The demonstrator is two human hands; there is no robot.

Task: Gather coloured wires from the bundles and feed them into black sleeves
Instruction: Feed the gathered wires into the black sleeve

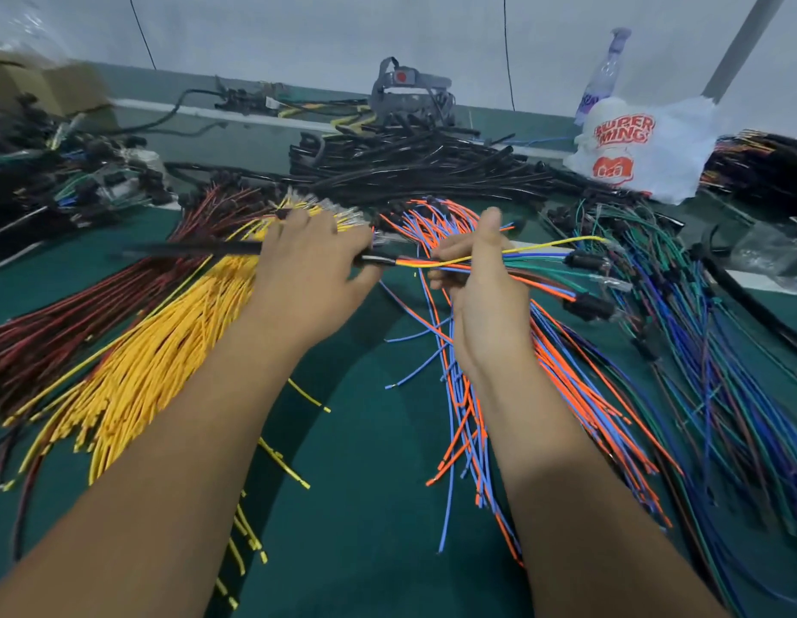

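The right hand (481,278), thumb up, is curled round a gathered bunch of thin coloured wires (539,260) in yellow, blue, green and orange, whose connector ends fan out to its right. Just to its left, the bunch's stripped ends run into the mouth of a long black flexible sleeve (196,249), which the left hand (312,260) pinches near that opening. Sleeve and wires lie on one line, roughly level and crossways to the forearms, the sleeve's far end trailing off past the left hand over the loose bundle of yellow wires (151,350).

The next push probably depends on keeping that line straight: the right hand drives the bunch leftward while the left steadies the mouth. Beyond both hands lies the heap of spare black sleeves (432,167), well apart, on the green table (370,439).
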